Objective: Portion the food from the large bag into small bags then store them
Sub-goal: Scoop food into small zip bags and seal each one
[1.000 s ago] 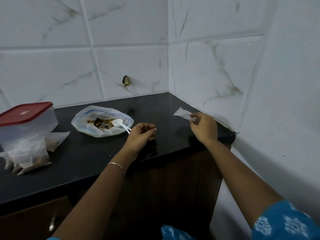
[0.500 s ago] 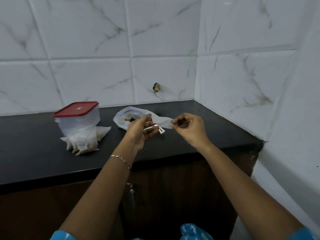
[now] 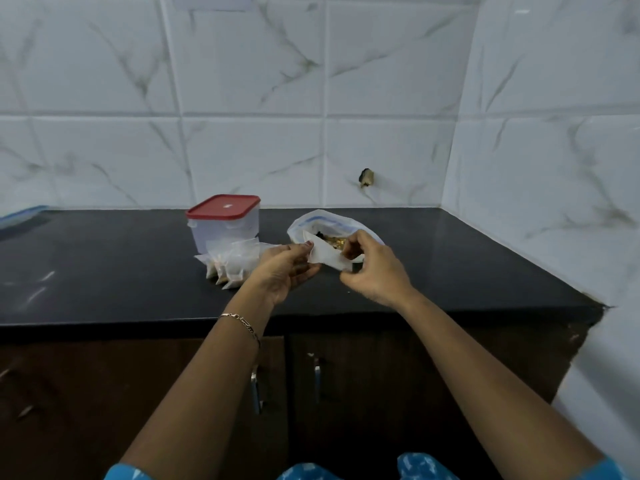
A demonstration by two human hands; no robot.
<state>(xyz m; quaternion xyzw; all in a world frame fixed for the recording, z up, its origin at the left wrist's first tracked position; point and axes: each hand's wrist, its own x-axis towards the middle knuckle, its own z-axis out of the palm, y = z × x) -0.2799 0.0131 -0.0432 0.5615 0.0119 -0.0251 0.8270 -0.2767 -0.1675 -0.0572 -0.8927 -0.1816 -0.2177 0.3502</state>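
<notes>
A thin, crinkled small bag (image 3: 327,258) is held just in front of the large bag (image 3: 313,220). The left hand (image 3: 283,271) has its grip pinched on one edge and the right hand (image 3: 375,277) on the other. The large bag is a soft clear pouch lying open on the glossy black bench (image 3: 104,268), holding brownish pieces, possibly nuts. Left of it, filled packets (image 3: 232,264) lean on a red-lidded plastic tub (image 3: 224,221).

Home kitchen: black stone counter (image 3: 138,271), marbled wall tiles (image 3: 256,154), cabinet doors (image 3: 381,393).

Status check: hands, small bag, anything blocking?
Hands: left hand and right hand pinch one empty small bag. Behind it, large bag open, food inside. Off left, filled bags piled by red-lidded container; path clear.
</notes>
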